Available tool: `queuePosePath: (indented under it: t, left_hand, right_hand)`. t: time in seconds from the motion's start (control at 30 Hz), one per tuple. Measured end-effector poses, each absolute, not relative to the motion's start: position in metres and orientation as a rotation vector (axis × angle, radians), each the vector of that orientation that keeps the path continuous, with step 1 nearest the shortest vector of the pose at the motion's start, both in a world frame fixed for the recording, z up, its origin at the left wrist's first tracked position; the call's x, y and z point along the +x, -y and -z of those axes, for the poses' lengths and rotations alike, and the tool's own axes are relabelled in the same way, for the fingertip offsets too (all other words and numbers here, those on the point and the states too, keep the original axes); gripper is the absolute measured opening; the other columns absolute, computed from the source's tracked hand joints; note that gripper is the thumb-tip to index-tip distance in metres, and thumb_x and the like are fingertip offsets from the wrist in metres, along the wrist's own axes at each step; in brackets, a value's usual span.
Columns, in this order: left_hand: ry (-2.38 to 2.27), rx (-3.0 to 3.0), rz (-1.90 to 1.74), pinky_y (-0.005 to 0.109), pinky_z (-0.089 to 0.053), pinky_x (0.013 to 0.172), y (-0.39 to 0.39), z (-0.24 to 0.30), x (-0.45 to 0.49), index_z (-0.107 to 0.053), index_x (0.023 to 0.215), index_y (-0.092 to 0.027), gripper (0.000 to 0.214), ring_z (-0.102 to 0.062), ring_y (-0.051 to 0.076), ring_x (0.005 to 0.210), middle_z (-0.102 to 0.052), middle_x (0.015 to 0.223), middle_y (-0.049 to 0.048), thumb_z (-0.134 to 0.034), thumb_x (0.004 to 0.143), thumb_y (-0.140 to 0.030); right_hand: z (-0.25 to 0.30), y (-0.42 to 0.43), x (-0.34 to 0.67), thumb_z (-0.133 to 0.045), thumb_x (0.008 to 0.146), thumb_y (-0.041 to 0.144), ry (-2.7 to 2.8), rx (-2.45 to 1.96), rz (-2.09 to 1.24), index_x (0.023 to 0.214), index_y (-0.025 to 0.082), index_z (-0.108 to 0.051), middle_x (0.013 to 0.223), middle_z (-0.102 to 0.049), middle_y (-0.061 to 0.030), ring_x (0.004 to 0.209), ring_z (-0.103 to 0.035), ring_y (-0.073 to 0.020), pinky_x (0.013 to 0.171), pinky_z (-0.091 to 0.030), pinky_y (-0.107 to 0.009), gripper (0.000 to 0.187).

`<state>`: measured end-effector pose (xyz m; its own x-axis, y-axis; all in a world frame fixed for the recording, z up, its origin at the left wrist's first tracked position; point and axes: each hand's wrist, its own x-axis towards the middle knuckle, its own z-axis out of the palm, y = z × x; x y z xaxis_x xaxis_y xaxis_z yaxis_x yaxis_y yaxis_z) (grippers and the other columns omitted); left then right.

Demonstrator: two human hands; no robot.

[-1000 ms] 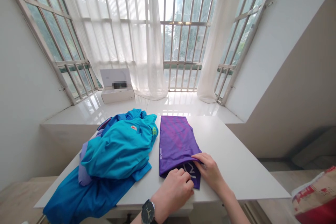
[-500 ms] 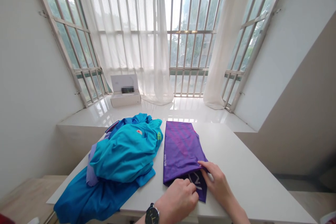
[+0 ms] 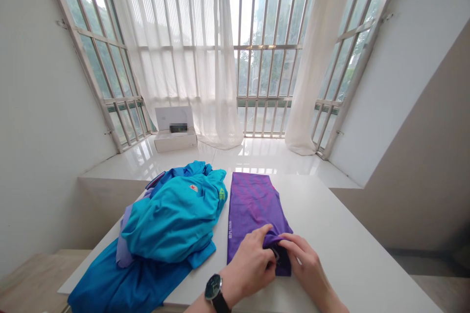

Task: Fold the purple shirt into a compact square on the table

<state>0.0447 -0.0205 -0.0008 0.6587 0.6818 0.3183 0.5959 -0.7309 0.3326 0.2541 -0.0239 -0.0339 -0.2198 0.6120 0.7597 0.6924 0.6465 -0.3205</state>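
A purple garment (image 3: 253, 205) lies folded into a long strip on the white table (image 3: 330, 234), running away from me. My left hand (image 3: 249, 264), with a dark watch on the wrist, pinches the strip's near end between thumb and fingers. My right hand (image 3: 306, 266) grips the same near end from the right, fingers curled on the cloth. The two hands almost touch, and the near edge is bunched up between them.
A heap of turquoise and blue clothes (image 3: 165, 230) covers the table's left half and hangs over its near left edge. Behind the table runs a glossy white window ledge (image 3: 257, 154) with an open white box (image 3: 174, 129). Sheer curtains hang before barred windows.
Both hands have come closer together and lifted the garment's near end, which earlier lay flat showing a white print. The camera view has shifted slightly.
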Motion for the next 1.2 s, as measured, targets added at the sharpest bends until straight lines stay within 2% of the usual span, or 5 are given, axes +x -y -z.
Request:
queuePosePath:
  t: [0.1,0.23,0.4,0.87,1.2]
  left_hand:
    - [-1.038,2.570,-0.476,0.032,-0.053,0.086,0.007,0.000,0.045,-0.076,0.091,-0.026,0.016,-0.066,0.022,0.098,-0.068,0.122,0.0054,-0.062,0.086,-0.025]
    - [-1.024,2.511,-0.389,0.027,-0.051,0.076,-0.013,-0.006,0.045,-0.077,0.092,-0.027,0.019,-0.068,0.020,0.084,-0.076,0.090,0.0022,-0.061,0.083,-0.025]
    - [-0.961,2.383,-0.328,0.023,-0.046,0.068,-0.033,-0.011,0.041,-0.080,0.091,-0.024,0.021,-0.067,0.018,0.073,-0.078,0.083,0.0024,-0.062,0.079,-0.024]
    - [-0.942,2.197,-0.553,0.021,-0.041,0.061,-0.037,0.005,0.035,-0.079,0.086,-0.022,0.020,-0.063,0.014,0.067,-0.076,0.078,0.0007,-0.061,0.081,-0.026]
    - [-0.871,2.180,-0.750,0.022,-0.049,0.074,-0.036,0.001,0.033,-0.076,0.094,-0.020,0.018,-0.068,0.016,0.083,-0.075,0.091,0.0020,-0.060,0.086,-0.019]
  right_hand:
    - [0.034,0.024,0.254,-0.050,0.091,0.012,1.952,-1.028,0.117,0.101,0.026,-0.072,0.098,-0.075,-0.0066,0.088,-0.072,-0.0203,0.077,-0.063,-0.034,0.028]
    - [0.029,0.032,0.252,-0.055,0.089,0.019,2.036,-1.108,0.010,0.105,0.027,-0.071,0.109,-0.073,-0.0085,0.099,-0.071,-0.0234,0.084,-0.062,-0.037,0.024]
    - [0.031,0.036,0.245,-0.070,0.083,0.040,2.108,-1.248,-0.132,0.105,0.028,-0.071,0.125,-0.067,-0.0107,0.113,-0.066,-0.0300,0.093,-0.059,-0.044,0.025]
    - [0.053,0.017,0.242,-0.065,0.087,0.048,2.050,-1.477,-0.236,0.091,0.028,-0.074,0.133,-0.064,-0.0121,0.121,-0.062,-0.0329,0.099,-0.055,-0.052,0.022]
    - [0.050,0.019,0.236,-0.058,0.089,0.048,1.898,-1.563,-0.282,0.082,0.028,-0.074,0.134,-0.062,-0.0105,0.126,-0.057,-0.0334,0.105,-0.048,-0.057,0.027]
